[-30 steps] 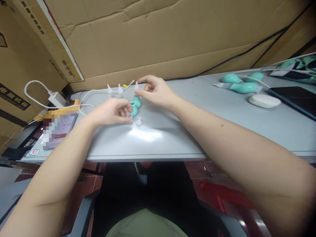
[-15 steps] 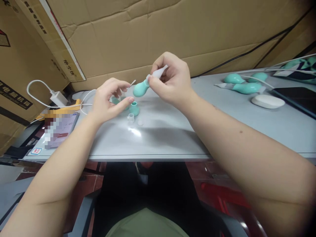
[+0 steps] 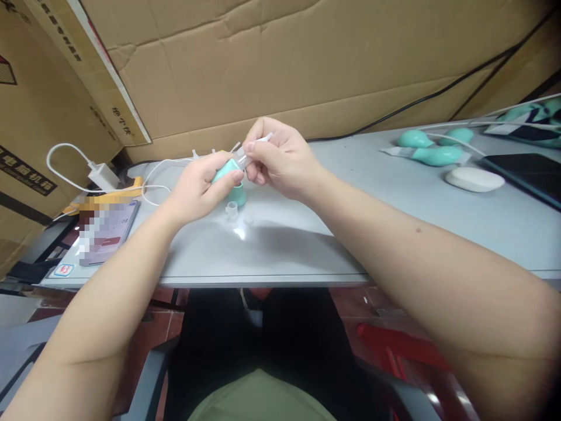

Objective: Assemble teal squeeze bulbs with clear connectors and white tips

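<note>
My left hand [image 3: 195,190] is closed around a teal rubber squeeze bulb [image 3: 223,169], with the thumb along its near side. From the bulb's neck a translucent white nozzle [image 3: 265,138] points up and to the right. The fingers of my right hand [image 3: 280,153] pinch that nozzle close to the neck, hiding much of it. Just below the held bulb, an open-necked teal bulb [image 3: 237,195] stands on the table, partly covered by my left hand. A small clear plastic collar [image 3: 232,208] sits in front of it.
On the grey table [image 3: 280,251], several teal bulbs [image 3: 438,154] lie at the right beside a white rounded object [image 3: 474,179] and a dark flat device [image 3: 526,175]. At the left are a phone [image 3: 111,228] and a white charger [image 3: 104,176] with its cable. Cardboard [image 3: 272,70] rises behind.
My left hand has closed on the bulb, which hung from my right hand's grip before. My right hand has moved left and slightly down with the nozzle, bringing both hands together.
</note>
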### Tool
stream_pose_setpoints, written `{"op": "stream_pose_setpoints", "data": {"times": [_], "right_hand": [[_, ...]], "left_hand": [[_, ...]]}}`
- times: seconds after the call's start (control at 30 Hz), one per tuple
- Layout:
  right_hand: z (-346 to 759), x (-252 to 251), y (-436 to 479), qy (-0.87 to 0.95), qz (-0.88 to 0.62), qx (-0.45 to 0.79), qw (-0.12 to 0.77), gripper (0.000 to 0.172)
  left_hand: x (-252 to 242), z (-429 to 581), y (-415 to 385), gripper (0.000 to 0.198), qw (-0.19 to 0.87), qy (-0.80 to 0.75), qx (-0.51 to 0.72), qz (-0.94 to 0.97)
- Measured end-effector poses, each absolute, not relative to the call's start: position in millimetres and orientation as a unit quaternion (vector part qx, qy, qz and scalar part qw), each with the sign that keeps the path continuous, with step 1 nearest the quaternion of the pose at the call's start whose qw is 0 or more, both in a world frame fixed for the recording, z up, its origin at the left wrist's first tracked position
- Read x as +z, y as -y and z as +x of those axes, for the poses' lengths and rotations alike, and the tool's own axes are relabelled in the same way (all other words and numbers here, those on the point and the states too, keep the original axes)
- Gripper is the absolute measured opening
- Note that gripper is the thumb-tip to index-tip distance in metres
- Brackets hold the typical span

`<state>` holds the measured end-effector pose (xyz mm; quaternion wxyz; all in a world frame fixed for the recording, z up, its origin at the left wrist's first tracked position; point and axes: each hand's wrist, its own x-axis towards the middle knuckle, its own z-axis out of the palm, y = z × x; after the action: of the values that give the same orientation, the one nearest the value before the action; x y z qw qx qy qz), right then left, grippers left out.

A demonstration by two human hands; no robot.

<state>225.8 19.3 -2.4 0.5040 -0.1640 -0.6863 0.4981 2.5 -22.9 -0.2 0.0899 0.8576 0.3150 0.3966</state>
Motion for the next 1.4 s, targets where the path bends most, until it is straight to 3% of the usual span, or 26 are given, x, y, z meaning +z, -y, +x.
{"op": "stream_pose_setpoints", "data": {"times": [0.17, 0.4, 0.6, 0.73, 1.0, 1.23, 1.4], "right_hand": [[228.5, -3.3, -24.4, 0.668, -0.157, 0.535, 0.493, 0.042], [235.5, -2.2, -37.7, 0.621, -0.156, 0.558, 0.529, 0.070], [278.3, 14.6, -63.7, 0.560, -0.227, 0.520, 0.604, 0.065], [283.6, 8.0, -72.9, 0.564, -0.289, 0.466, 0.618, 0.049], [271.9, -1.8, -68.7, 0.600, -0.323, 0.431, 0.592, 0.029], [268.5, -3.5, -65.9, 0.663, -0.319, 0.412, 0.538, 0.031], [274.1, 0.1, -61.1, 0.682, -0.296, 0.411, 0.527, 0.044]], "left_hand": [[-1.0, 8.8, 21.2, 0.067, 0.137, -0.338, 0.394, 0.844], [15.7, 18.8, 15.1, 0.065, 0.211, -0.351, 0.387, 0.826], [29.3, 32.6, -5.1, 0.037, 0.171, -0.330, 0.364, 0.854], [31.4, 49.2, -21.1, 0.019, 0.107, -0.371, 0.335, 0.859], [21.2, 56.3, -25.5, 0.021, 0.061, -0.475, 0.228, 0.848], [24.9, 73.6, -5.3, 0.023, 0.035, -0.535, 0.121, 0.835], [13.4, 68.4, -9.6, 0.024, 0.036, -0.524, 0.184, 0.831]]}}
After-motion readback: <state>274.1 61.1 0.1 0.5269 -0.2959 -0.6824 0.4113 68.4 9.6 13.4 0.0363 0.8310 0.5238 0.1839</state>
